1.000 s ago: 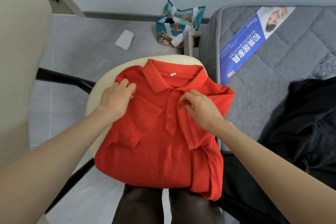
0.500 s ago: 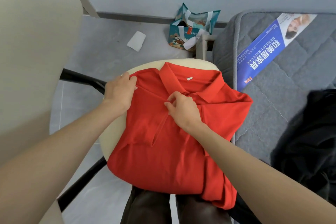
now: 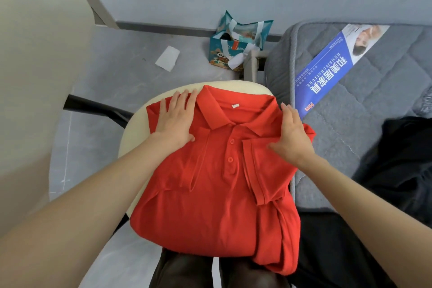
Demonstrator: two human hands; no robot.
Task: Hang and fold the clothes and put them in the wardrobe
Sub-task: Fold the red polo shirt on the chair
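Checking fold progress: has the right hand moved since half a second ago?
Yes: the right hand went from the button placket outward, toward the mattress.

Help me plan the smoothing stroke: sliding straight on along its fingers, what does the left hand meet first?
The left hand, flat on the red polo shirt, reaches to its shoulder edge. Next comes the bare rim of the cream chair seat, then probably floor.

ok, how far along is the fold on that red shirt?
Done: both sleeves of the red shirt are folded in, on the chair seat. In hand: left hand and right hand press its shoulders flat. Left: folding the hem up, putting it away, then the black clothes.
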